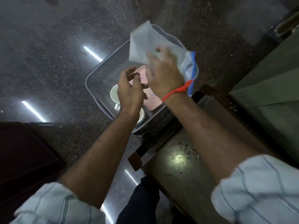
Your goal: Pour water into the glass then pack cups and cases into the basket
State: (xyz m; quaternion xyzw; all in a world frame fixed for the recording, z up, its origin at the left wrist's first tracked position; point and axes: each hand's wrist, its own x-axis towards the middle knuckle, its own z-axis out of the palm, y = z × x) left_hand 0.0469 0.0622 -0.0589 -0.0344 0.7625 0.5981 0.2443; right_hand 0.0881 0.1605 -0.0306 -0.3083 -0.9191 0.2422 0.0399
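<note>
A grey perforated basket (103, 70) sits on the dark speckled floor. Inside it lie a pink case (154, 101) and two white cups: one (114, 94) beside my left wrist, another (141, 117) mostly hidden under my left forearm. My right hand (163, 73) grips a clear plastic zip bag (142, 44) with a blue seal strip, held above the basket's far side. My left hand (129, 89) hovers over the basket with loosely curled fingers, holding nothing. A red thread circles my right wrist.
A low stone ledge (182, 159) with scattered debris runs along the right, close to the basket's near corner. A dark panel (24, 159) fills the lower left. Bright light streaks reflect on the glossy floor.
</note>
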